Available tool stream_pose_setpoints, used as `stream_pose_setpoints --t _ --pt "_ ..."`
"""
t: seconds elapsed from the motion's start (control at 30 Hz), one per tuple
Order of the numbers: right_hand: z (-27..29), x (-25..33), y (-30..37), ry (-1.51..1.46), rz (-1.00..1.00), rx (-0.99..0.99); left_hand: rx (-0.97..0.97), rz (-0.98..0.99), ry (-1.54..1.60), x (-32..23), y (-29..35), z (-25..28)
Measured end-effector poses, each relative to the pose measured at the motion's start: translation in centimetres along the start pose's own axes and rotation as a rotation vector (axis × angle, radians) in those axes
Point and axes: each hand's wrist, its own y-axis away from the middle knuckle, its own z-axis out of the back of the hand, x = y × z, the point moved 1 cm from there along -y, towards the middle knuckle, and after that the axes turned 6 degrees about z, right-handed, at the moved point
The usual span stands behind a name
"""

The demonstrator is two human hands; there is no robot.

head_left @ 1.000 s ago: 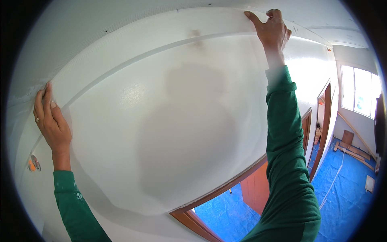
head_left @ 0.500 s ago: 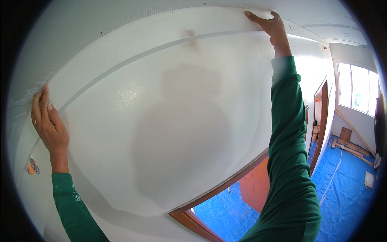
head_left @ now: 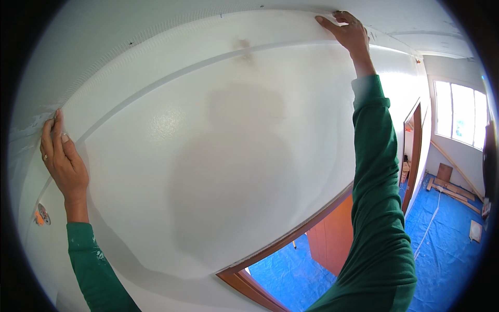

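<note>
A pale strip of mesh tape (head_left: 106, 61) runs along the corner where the white wall (head_left: 125, 171) meets the ceiling. At its left end my left hand (head_left: 65, 161) lies with fingers stretched up, tips pressed at the corner. My right hand (head_left: 353, 37) reaches high to the corner's right part, thumb stretched along the wall and fingers bent against the ceiling edge. Thumb and fingers are apart, and nothing shows gripped between them. Both arms are raised in green sleeves.
Below me is a brown-framed opening (head_left: 244, 281), with a reddish-brown panel (head_left: 330, 234) beyond it. An orange-and-grey wall fitting (head_left: 42, 214) sits near my left forearm. To the right, blue sheeting (head_left: 436, 249) covers the floor, with wooden boards (head_left: 455, 191) by a window (head_left: 461, 112).
My right hand's fingers have shifted slightly left along the corner and bent more, and its forearm has moved a little right. My left hand stays in place.
</note>
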Motion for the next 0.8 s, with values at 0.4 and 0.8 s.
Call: stream_pose_setpoints --t 0.4,0.8 --pt "0.6 1.3 1.0 0.205 0.131 -0.087 0.002 0.024 0.024 0.1 0.1 -0.1" --pt "0.9 1.1 2.5 0.063 0.278 -0.359 0.013 0.037 0.034 -0.1 0.1 0.1"
